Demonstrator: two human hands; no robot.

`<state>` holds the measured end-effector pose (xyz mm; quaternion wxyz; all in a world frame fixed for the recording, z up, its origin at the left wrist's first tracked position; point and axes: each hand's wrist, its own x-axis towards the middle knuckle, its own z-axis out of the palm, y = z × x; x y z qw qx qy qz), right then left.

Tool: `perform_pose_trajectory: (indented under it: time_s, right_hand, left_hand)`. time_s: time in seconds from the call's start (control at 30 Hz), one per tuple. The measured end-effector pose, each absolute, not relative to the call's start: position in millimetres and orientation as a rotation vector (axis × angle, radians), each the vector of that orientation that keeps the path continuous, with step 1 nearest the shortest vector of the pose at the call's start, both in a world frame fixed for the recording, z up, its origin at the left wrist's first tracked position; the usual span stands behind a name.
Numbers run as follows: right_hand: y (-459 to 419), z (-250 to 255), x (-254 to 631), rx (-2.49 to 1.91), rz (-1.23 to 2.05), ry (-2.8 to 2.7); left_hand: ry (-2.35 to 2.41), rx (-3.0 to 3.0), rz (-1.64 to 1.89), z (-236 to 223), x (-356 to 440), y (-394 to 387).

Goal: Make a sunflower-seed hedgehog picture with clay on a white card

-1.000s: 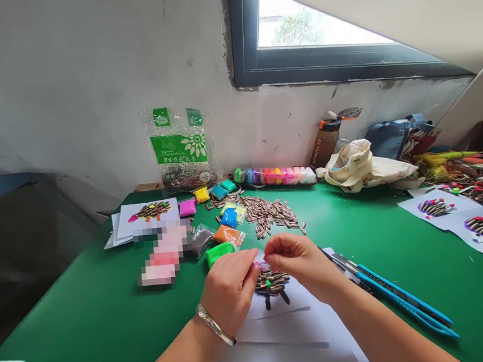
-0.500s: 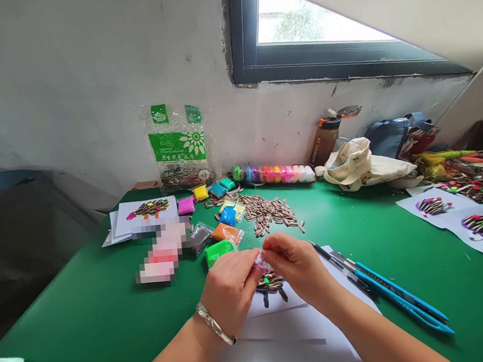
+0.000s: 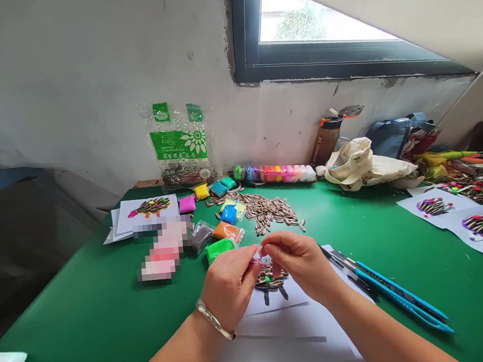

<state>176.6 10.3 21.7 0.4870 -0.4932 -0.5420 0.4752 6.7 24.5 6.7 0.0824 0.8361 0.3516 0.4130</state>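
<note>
My left hand (image 3: 229,286), with a silver bracelet at the wrist, is closed on a small clear plastic packet (image 3: 258,256) that has a pinkish tint. What lies inside it is mostly hidden by my fingers. Thumb and forefinger of my right hand (image 3: 302,259) pinch the packet's upper right edge. Just beneath the hands, a sunflower-seed figure (image 3: 272,280) with a green dot and dark legs sits on white paper (image 3: 279,327). A bright green clay packet (image 3: 219,250) lies beyond my left knuckles.
Loose sunflower seeds (image 3: 269,209) and several coloured clay packets (image 3: 228,230) lie ahead. A blue craft knife (image 3: 404,296) and pens are at right. Seed pictures (image 3: 482,226), a cloth bag (image 3: 352,163) and a bottle (image 3: 326,140) stand or lie farther right. A seed bag (image 3: 182,152) leans on the wall.
My right fingers have shifted slightly at the packet's edge, with a fingertip now lower. The view has moved a little; both hands still grip the packet over the paper.
</note>
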Motion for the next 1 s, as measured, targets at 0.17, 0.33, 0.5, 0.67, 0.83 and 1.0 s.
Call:
perform_pose_trajectory:
  time_s: [0.17, 0.33, 0.5, 0.67, 0.83, 1.0]
  right_hand:
    - [10.5, 20.7, 177.0, -1.231, 1.202, -1.297]
    - [9.2, 28.0, 179.3, -1.132, 1.435, -1.358]
    - [7.7, 31.1, 185.0, -1.18, 1.308, -1.432]
    - [1.0, 35.2, 182.8, -1.247, 0.906, -1.757]
    - [-1.0, 37.6, 184.1, -1.203, 0.81, -1.835]
    - [-0.4, 36.0, 186.2, -1.188, 0.957, -1.78]
  left_hand:
    - [1.034, 2.469, 1.197, 9.3, 8.6, 22.0]
    - [1.061, 2.433, 1.143, 12.9, 8.5, 22.0]
    - [1.073, 2.46, 1.19, 8.6, 6.3, 24.3]
    - [1.073, 2.447, 1.214, 9.7, 6.3, 23.8]
    - [1.071, 2.42, 1.202, 11.7, 6.4, 23.8]
    - [1.076, 2.42, 1.184, 9.2, 6.3, 23.7]
